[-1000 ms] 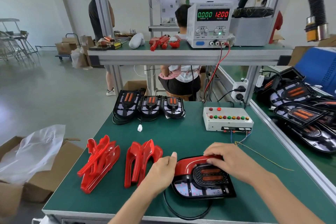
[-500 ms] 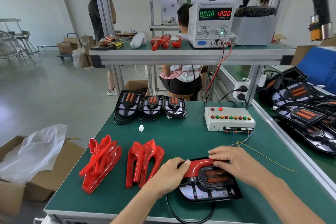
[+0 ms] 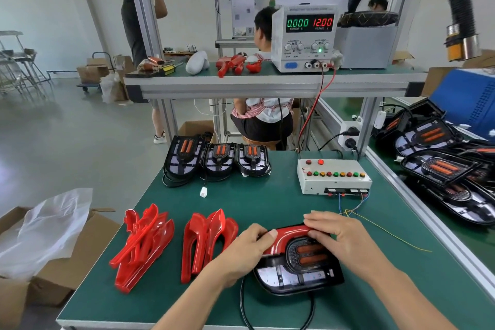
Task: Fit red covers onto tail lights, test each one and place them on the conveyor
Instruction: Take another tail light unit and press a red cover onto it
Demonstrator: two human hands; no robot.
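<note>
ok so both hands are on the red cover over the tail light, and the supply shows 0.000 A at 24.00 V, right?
Voltage is wrong: the power supply display reads 12.00 V, not 24.00, in the head view. Current is 0.000 A, and the left hand and right hand are both on the red cover over the tail light.

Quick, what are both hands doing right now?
Left hand: closed, gripping one end of the red cover.
Right hand: open, pressing down on the red cover.

Red cover ends partly hidden (under left hand and right hand); black cable cut by bottom edge.
</note>
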